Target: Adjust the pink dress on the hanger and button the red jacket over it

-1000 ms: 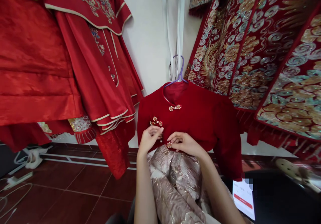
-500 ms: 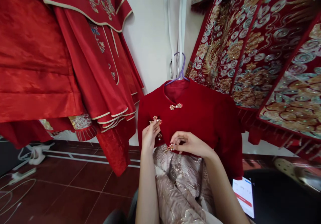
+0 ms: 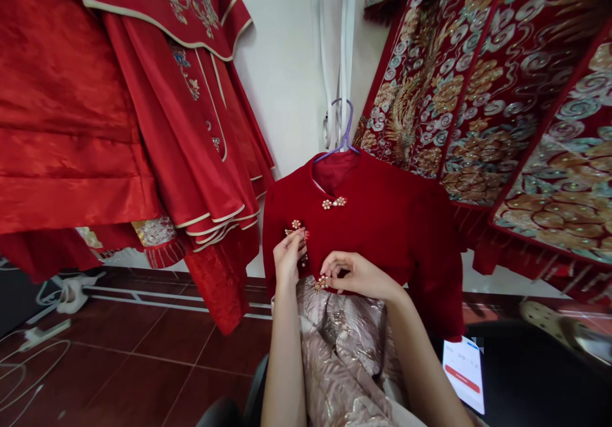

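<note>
A dark red velvet jacket [image 3: 382, 229] hangs in front of me on a purple hanger [image 3: 342, 137], above a pale pink brocade skirt [image 3: 344, 350]. Pearl flower clasps run down its front: one at the collar [image 3: 333, 202], one at the chest [image 3: 296, 229], one at the hem [image 3: 320, 282]. My left hand [image 3: 288, 258] pinches the front edge just below the chest clasp. My right hand [image 3: 356, 274] has its fingers closed at the hem clasp.
Red satin garments [image 3: 119, 115] hang at the left, heavily embroidered red robes [image 3: 488, 83] at the right. White straps [image 3: 335, 44] hang on the white wall. A phone [image 3: 461, 376] lies lit at lower right. Cables [image 3: 29, 350] trail over the red tile floor.
My left hand has risen slightly towards the chest clasp. My right hand stays at the hem clasp. The view has shifted a little.
</note>
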Motion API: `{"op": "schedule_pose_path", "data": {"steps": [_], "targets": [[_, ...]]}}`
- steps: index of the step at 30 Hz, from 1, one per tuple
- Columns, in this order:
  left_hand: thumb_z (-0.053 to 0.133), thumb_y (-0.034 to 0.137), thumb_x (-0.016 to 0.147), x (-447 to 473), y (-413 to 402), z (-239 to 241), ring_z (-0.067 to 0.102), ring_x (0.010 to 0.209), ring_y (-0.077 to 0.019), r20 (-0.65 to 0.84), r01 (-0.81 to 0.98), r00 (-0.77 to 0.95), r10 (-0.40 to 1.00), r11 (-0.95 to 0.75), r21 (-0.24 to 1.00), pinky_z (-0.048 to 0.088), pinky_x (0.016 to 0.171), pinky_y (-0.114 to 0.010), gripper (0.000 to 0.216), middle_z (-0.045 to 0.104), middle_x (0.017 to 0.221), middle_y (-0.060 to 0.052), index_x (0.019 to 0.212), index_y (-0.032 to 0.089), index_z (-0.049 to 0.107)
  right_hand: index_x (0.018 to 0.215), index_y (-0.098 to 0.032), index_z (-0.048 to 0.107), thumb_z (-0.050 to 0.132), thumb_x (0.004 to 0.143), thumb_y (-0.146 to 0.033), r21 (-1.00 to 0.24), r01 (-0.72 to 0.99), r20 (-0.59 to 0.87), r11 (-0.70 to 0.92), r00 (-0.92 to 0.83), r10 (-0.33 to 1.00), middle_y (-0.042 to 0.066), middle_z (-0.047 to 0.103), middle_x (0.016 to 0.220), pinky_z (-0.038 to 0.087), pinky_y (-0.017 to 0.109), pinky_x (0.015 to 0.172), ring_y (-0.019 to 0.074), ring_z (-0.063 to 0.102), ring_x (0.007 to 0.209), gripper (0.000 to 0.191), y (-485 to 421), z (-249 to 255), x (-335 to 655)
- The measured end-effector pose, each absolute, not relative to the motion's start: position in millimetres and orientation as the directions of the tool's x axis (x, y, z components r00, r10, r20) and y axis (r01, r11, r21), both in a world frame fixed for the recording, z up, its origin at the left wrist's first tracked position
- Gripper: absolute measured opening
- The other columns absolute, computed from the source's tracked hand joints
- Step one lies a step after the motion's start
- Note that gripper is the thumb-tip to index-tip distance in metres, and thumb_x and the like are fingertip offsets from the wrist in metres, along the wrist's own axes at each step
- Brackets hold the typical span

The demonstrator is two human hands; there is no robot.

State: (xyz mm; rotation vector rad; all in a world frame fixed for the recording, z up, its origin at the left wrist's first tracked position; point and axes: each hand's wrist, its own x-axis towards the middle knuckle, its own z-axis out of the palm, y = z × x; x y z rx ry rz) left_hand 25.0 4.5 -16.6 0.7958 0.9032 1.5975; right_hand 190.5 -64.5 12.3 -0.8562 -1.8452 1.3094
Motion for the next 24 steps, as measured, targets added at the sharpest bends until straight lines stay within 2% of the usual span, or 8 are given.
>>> {"op": "schedule_pose_path", "data": {"steps": [3,5,8,10,12,15,19,24], "targets": [[0.075,0.039,0.066,21.6,-0.8,-5.0,0.065,0.072,-0.0113,0.05,-0.458,-0.15,0.987,-0.114,0.882,0.049,0.067,-0.022,0.034,0.072,0.089,-0.01,0.088,0.014,0.071,0.085,-0.014,0.058,0.068,0.075,-0.021,-0.955,0.103,0.166,0.277,-0.589,0.791,-0.001,0.057,0.077,0.043,0.021,0.061,0.0076,0.052,0.066,0.016,-67.9,15.0,202.6],[0.07,0.045,0.07,24.0,-2.2,10.3,0.064,0.07,-0.0121,0.126,-0.392,-0.186,0.974,-0.191,0.9,0.049,0.064,-0.023,0.035,0.071,0.085,-0.009,0.085,0.013,0.07,0.084,-0.015,0.057,0.07,0.075,-0.022,-0.963,0.078,0.149,0.26,-0.648,0.747,0.0,0.057,0.08,0.042,0.02,0.059,0.0074,0.052,0.069,0.018,-71.8,16.3,215.3],[0.064,0.046,0.076,35.8,-1.0,42.1,0.062,0.076,-0.0149,0.459,-0.022,-0.146,0.876,-0.467,0.884,0.05,0.066,-0.026,0.031,0.069,0.087,-0.008,0.086,0.017,0.07,0.084,-0.015,0.055,0.071,0.074,-0.022,-0.974,0.046,0.126,0.221,-0.701,0.702,-0.001,0.056,0.082,0.039,0.018,0.056,0.0066,0.051,0.069,0.02,-78.1,17.7,233.0],[0.062,0.043,0.08,44.8,-0.2,64.8,0.059,0.085,-0.0164,0.677,0.331,0.021,0.735,-0.645,0.689,0.049,0.073,-0.029,0.026,0.066,0.095,-0.006,0.091,0.022,0.071,0.083,-0.015,0.054,0.071,0.075,-0.022,-0.976,0.034,0.13,0.217,-0.705,0.697,-0.001,0.055,0.082,0.038,0.017,0.055,0.0062,0.051,0.068,0.02,-81.1,18.4,240.0],[0.06,0.041,0.081,51.0,-0.6,84.7,0.054,0.093,-0.0192,0.747,0.582,0.193,0.637,-0.687,0.436,0.047,0.075,-0.031,0.024,0.063,0.098,-0.006,0.095,0.025,0.071,0.083,-0.016,0.053,0.071,0.076,-0.022,-0.976,0.025,0.141,0.218,-0.693,0.707,-0.001,0.054,0.081,0.037,0.017,0.054,0.0061,0.05,0.068,0.02,-82.6,18.9,242.7],[0.058,0.039,0.083,53.4,-1.8,106.1,0.05,0.097,-0.022,0.695,0.742,0.387,0.606,-0.653,0.156,0.045,0.075,-0.033,0.022,0.059,0.098,-0.006,0.093,0.025,0.071,0.083,-0.016,0.051,0.07,0.077,-0.022,-0.977,0.008,0.149,0.212,-0.684,0.714,-0.002,0.053,0.077,0.036,0.018,0.054,0.0061,0.05,0.066,0.02,-83.4,19.3,243.4],[0.057,0.035,0.084,50.6,4.0,122.3,0.049,0.097,-0.0222,0.535,0.715,0.621,0.573,-0.693,-0.087,0.039,0.087,-0.038,0.021,0.059,0.097,-0.007,0.095,0.022,0.07,0.081,-0.016,0.05,0.07,0.077,-0.022,-0.978,-0.008,0.158,0.209,-0.683,0.713,-0.003,0.052,0.074,0.035,0.018,0.054,0.0054,0.048,0.064,0.022,-85.3,18.3,247.7],[0.055,0.031,0.085,47.9,20.3,132.0,0.052,0.099,-0.0205,0.426,0.578,0.767,0.479,-0.805,-0.135,0.023,0.102,-0.047,0.017,0.062,0.095,-0.003,0.091,0.022,0.068,0.079,-0.016,0.051,0.071,0.074,-0.019,-0.975,-0.01,0.174,0.22,-0.648,0.742,-0.002,0.054,0.077,0.034,0.018,0.053,0.0049,0.047,0.063,0.02,-92.7,17.9,262.0]]}}
